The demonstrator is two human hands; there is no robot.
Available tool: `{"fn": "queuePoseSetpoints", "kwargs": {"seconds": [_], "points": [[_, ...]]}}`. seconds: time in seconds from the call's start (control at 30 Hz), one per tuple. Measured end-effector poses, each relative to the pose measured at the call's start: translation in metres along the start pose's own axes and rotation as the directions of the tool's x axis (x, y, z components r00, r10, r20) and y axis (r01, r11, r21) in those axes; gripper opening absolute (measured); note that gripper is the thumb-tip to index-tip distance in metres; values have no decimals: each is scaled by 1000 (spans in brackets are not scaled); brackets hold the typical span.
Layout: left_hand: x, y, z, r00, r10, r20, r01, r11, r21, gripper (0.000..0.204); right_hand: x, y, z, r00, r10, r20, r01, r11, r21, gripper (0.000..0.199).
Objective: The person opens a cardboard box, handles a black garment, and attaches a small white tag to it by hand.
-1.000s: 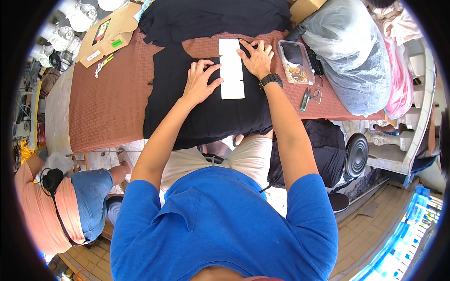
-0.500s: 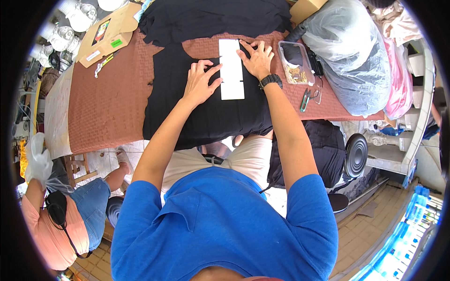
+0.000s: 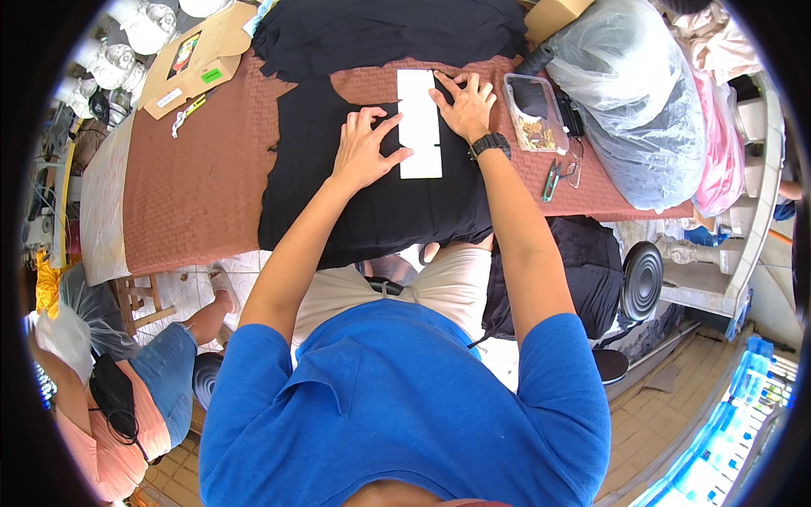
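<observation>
A white rectangular template (image 3: 420, 127) with small dark notches lies on a piece of black fabric (image 3: 338, 224) spread over the table in front of me. My left hand (image 3: 365, 148) has its fingers spread, with thumb and fingertips at the template's left edge. My right hand (image 3: 465, 106), a black watch on its wrist, rests with fingers apart on the fabric by the template's upper right edge. Neither hand grips anything that I can see. A part of the fabric's upper edge is cut in a curve.
Right of the fabric are a clear plastic box (image 3: 534, 114) with small gold-coloured pieces, green-handled thread snips (image 3: 551, 182) and large plastic bags (image 3: 629, 101). An open cardboard box (image 3: 194, 63) and a yellow-handled tool (image 3: 188, 115) lie at far left. Another person (image 3: 127, 397) sits at lower left.
My hands and the template have stayed nearly in place; my left thumb now reaches slightly onto the template's edge. The person at lower left has moved an arm with a translucent plastic bag.
</observation>
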State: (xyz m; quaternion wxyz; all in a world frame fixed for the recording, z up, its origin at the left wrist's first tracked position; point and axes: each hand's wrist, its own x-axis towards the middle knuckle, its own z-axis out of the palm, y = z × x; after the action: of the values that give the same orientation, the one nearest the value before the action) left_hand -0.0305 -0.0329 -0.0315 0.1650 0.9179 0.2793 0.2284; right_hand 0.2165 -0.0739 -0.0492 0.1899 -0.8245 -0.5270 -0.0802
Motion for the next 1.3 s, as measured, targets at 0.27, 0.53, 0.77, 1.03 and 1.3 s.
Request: {"fn": "queuePoseSetpoints", "kwargs": {"seconds": [0.27, 0.53, 0.77, 1.03, 1.3], "points": [[-1, -3, 2, 1000, 8, -20, -8, 1000, -14, 63, 0, -2, -1, 1000, 3, 0, -3, 1000, 8, 46], [-1, -5, 1, 999, 37, -31, -38, 999, -15, 66, 7, 2, -3, 998, 31, 53, -33, 999, 40, 51], [-1, -3, 0, 999, 37, -22, -37, 999, -14, 72, 19, 6, -12, 973, 63, 223, -72, 997, 32, 59], [-1, -3, 0, 1000, 23, 18, -24, 1000, 9, 71, 20, 4, -14, 966, 73, 247, -93, 993, 68, 60], [-4, 6, 1, 989, 121, 85, -129, 988, 89, 54, 20, 6, -13, 964, 77, 256, -97, 993, 67, 60]]}}
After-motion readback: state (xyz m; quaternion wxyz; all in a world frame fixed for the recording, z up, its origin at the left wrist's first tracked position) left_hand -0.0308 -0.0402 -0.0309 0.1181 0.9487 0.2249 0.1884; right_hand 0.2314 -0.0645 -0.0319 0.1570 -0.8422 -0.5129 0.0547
